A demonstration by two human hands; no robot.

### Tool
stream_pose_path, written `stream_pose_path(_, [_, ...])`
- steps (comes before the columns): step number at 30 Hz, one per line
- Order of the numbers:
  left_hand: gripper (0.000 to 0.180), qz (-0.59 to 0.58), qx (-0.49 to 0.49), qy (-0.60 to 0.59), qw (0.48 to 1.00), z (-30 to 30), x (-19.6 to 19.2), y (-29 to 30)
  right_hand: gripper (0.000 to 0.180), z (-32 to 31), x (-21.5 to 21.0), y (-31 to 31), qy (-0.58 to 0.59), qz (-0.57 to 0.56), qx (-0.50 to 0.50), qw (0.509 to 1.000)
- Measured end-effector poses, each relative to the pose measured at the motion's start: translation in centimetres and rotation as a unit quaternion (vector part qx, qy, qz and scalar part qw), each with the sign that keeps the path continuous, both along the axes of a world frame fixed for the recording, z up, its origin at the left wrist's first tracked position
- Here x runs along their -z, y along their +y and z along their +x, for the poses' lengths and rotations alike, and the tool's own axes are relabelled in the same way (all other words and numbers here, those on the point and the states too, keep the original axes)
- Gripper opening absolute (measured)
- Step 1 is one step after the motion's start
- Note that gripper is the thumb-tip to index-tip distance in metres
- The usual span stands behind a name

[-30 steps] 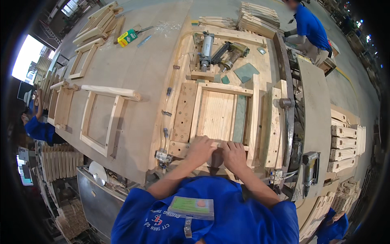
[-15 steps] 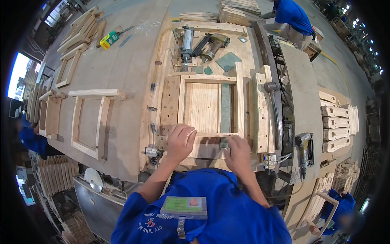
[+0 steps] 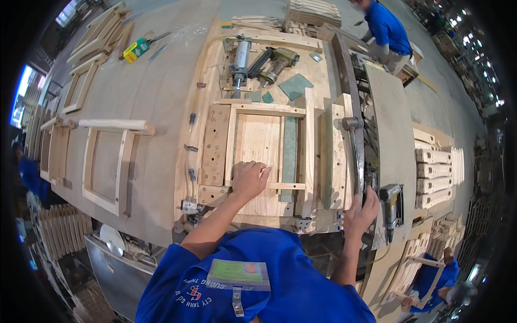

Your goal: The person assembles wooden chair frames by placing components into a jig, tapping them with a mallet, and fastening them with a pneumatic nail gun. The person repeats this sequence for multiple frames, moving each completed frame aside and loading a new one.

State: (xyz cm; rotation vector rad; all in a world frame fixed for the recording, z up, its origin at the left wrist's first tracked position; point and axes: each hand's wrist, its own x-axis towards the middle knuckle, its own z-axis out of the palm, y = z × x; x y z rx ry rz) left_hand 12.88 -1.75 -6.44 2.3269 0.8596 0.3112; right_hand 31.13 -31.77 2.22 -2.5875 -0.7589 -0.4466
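Observation:
A light wooden frame [image 3: 267, 110] lies in a plywood jig [image 3: 216, 142] on the bench in front of me. My left hand [image 3: 249, 178] rests flat on the frame's near rail [image 3: 285, 186], fingers spread, holding nothing. My right hand [image 3: 360, 214] has reached to the right and is closed around the lower end of a long grey metal clamp lever [image 3: 355, 156] beside the jig. A nail gun [image 3: 393, 207] sits just right of that hand.
Two more pneumatic tools [image 3: 264, 60] lie at the jig's far end. Finished frames [image 3: 105, 161] rest on the bench at left. Stacked wooden parts [image 3: 436, 169] stand at right. A person in blue [image 3: 386, 29] works at the far side, another [image 3: 437, 277] at lower right.
My hands were together on the frame's near rail. The right hand has since moved right onto the clamp lever, while the left stayed on the rail. My view shifted slightly.

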Motion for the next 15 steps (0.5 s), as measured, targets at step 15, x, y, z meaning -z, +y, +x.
stream_pose_path(15, [0.037,-0.020,-0.027,0.072,0.997,0.9,0.1,0.0,0.057,4.2,0.8,2.5,0.087,-0.063,-0.062,0.992])
